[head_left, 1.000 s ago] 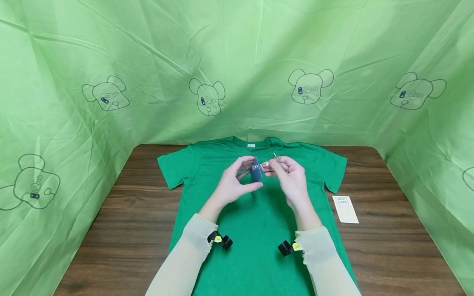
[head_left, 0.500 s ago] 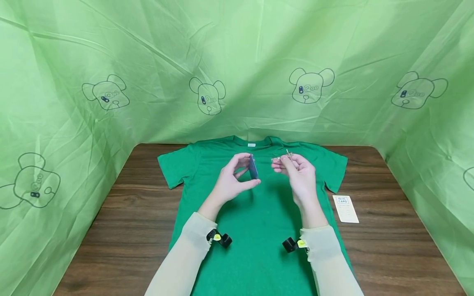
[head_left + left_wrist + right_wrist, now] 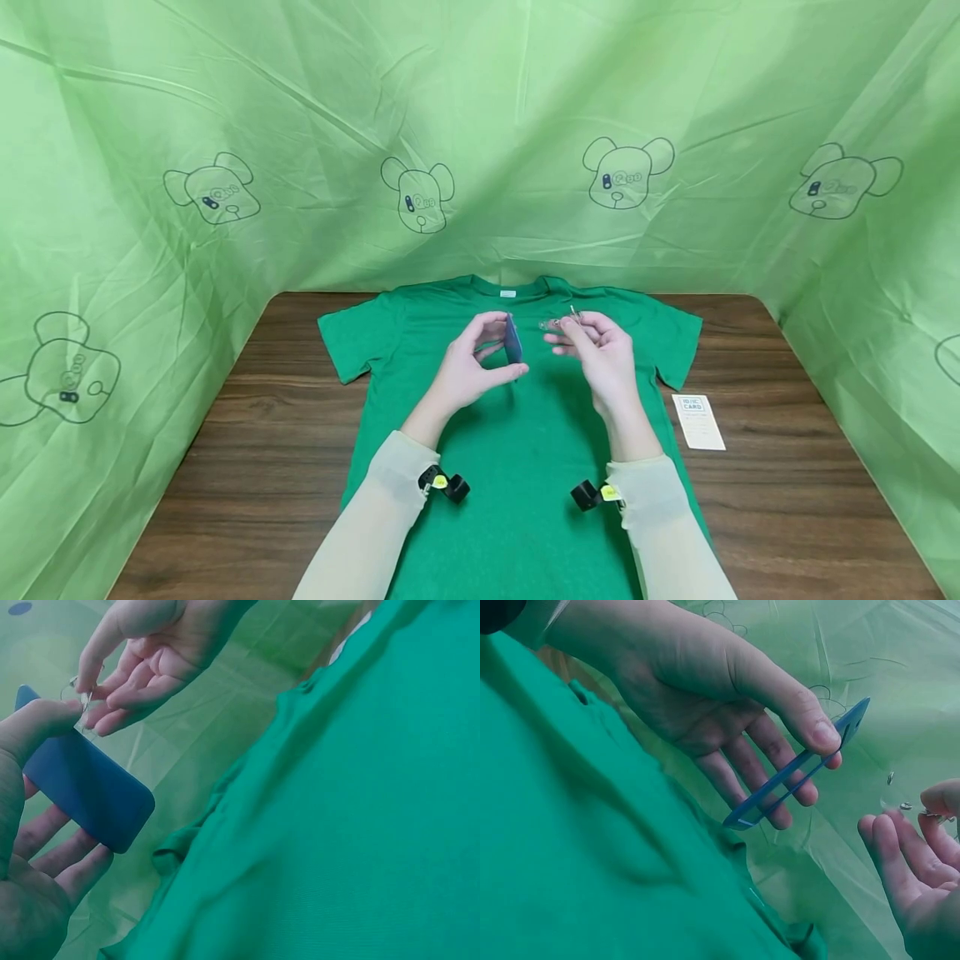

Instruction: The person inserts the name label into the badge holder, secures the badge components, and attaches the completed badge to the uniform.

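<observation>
Clip point(image 3: 558, 322) now apart from blue holder point(image 3: 513, 340), seemingly pinched, half hidden.

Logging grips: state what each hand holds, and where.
Left hand pinches the blue card holder by its ends; right hand pinches the metal clip.

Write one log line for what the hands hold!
left hand: holds blue card holder | right hand: pinches metal clip | above green shirt

Matt blue plastic holder point(image 3: 513, 339), cloth T-shirt point(image 3: 525, 433)
</observation>
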### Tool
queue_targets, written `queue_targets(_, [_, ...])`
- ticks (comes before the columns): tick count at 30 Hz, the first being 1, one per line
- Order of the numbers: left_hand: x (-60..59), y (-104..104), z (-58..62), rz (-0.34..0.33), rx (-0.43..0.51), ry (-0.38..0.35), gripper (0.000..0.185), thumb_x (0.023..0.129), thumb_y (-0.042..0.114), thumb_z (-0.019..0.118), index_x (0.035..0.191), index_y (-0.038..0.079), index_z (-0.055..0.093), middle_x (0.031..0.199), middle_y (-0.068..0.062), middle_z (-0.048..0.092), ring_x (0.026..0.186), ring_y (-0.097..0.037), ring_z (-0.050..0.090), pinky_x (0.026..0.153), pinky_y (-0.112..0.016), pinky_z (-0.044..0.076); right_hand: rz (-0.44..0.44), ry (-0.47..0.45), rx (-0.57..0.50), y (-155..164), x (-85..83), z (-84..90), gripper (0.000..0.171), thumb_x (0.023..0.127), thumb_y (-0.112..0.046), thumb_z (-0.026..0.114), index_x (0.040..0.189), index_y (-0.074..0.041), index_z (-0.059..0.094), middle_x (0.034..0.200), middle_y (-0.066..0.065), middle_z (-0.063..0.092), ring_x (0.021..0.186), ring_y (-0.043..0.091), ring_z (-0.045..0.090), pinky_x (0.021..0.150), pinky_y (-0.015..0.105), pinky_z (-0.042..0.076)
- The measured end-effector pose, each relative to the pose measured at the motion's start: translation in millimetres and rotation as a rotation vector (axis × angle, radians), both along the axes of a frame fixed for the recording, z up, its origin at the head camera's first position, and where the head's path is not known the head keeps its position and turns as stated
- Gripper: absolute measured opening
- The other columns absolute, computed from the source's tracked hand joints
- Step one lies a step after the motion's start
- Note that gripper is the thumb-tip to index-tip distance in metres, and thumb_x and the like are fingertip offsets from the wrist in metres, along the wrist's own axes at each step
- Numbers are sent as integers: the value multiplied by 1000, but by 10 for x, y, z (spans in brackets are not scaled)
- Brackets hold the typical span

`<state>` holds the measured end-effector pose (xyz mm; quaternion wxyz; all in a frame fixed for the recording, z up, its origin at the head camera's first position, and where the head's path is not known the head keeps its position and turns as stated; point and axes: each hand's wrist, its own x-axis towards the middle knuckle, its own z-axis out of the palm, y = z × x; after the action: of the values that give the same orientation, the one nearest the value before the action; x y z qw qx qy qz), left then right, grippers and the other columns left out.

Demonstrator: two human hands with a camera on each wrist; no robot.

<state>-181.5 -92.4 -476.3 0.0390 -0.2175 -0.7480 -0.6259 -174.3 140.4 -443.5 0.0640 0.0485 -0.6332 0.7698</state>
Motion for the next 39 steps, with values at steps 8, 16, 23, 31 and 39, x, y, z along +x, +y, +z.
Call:
queue_targets(8, [5,-9,20,-2,9,-8,76,87,11,95,152,17,56,138,-8,69,129,-27,68,113,-43,55,-33,-13,2,48,7,17,25,105,-18,77,117,4,71,110,9,83,94,22,82,80,37,67])
queue_targets(16, [-4,-3,21,-5,15,-10,74,88,12,94,152,17,56,138,-8,69,129,-27,68,113,-43,54,-47,-5,28,133,67,100,30,105,-20,77,118,6,70,112,9,83,95,24,82,80,38,67])
queue_targets(23, [2,-18,29,-1,20,-22,75,88,11,94,152,14,56,139,-8,69,129,-27,68,113,-45,54,-13,-3,112,251,63,125,31,105,-19,77,120,7,69,113,9,83,97,23,82,80,35,67])
queue_targets(31, [9,-19,37,-19,19,-39,76,88,12,94,154,13,55,140,-8,68,130,-28,67,114,-52,53,7,20,171,653,25,97,27,107,-17,74,116,7,67,119,12,82,101,21,82,78,32,67])
queue_targets(39, [9,-26,18,-14,11,-48,76,88,13,95,153,15,56,139,-7,69,128,-26,68,113,-50,54,-22,24,182,1069,60,35,26,107,-16,74,115,7,66,108,7,84,93,17,82,75,29,66])
